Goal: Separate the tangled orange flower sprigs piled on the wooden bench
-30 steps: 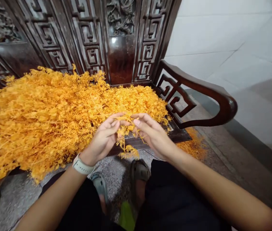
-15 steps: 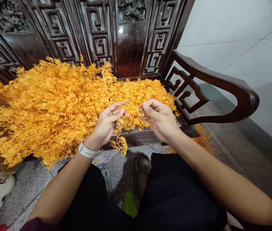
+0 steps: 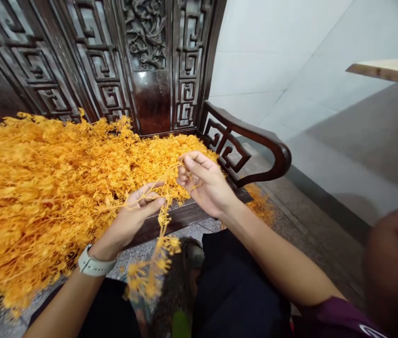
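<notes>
A big heap of orange plastic sprigs (image 3: 43,188) covers the seat of a dark carved wooden bench (image 3: 152,89). My left hand (image 3: 138,211), with a pale watch on its wrist, pinches the stem of one orange sprig (image 3: 156,253) that hangs down past the seat edge. My right hand (image 3: 202,180) is higher and to the right, its fingers closed on thin orange strands linked to the same sprig. Both hands hover just in front of the heap's near edge.
The bench's curved armrest (image 3: 255,145) stands right of my hands. Loose orange bits (image 3: 262,206) lie on the speckled floor beside it. My dark-clad legs fill the bottom. A wooden tabletop corner (image 3: 389,70) shows at the upper right, a blurred dark limb (image 3: 396,267) at the lower right.
My hands have drawn apart, the left lower and the right higher. The sprig now hangs longer below my left hand. The camera has swung to the right.
</notes>
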`<state>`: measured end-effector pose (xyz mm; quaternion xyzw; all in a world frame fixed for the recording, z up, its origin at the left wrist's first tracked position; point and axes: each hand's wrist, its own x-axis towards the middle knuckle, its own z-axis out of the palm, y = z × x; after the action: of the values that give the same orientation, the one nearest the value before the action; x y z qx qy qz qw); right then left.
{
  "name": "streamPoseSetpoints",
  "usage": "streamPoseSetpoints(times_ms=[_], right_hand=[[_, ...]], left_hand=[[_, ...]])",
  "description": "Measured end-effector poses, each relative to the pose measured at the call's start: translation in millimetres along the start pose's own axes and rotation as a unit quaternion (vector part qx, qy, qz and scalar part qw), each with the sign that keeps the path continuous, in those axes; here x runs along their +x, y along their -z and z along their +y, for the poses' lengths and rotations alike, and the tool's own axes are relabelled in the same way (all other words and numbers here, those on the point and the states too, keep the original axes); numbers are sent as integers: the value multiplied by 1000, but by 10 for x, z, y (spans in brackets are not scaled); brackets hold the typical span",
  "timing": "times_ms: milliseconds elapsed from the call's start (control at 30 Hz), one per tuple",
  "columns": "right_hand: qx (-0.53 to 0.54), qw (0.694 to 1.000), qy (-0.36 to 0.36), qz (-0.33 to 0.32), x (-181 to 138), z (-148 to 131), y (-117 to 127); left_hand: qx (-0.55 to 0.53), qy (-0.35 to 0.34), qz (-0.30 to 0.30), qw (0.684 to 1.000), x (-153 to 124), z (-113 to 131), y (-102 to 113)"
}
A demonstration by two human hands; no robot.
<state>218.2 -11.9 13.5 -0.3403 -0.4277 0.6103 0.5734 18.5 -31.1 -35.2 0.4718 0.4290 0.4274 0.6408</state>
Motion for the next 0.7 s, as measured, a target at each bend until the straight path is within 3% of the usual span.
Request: streamPoseSetpoints(times_ms=[267,400,500,700], right_hand=[[9,998,-6,-58,-105,92,-17],[-1,997,-77,-29,-170,233,-21],[-48,990,-116,-67,-165,332,-4],[-125,983,-54,-120,-125,456,7]], left_hand=[[-88,-66,83,990,126,31,9],[-111,-78,105,985,116,31,2],[-98,-74,112,986,114,0,12],[-74,-76,99,989,129,-107,66]])
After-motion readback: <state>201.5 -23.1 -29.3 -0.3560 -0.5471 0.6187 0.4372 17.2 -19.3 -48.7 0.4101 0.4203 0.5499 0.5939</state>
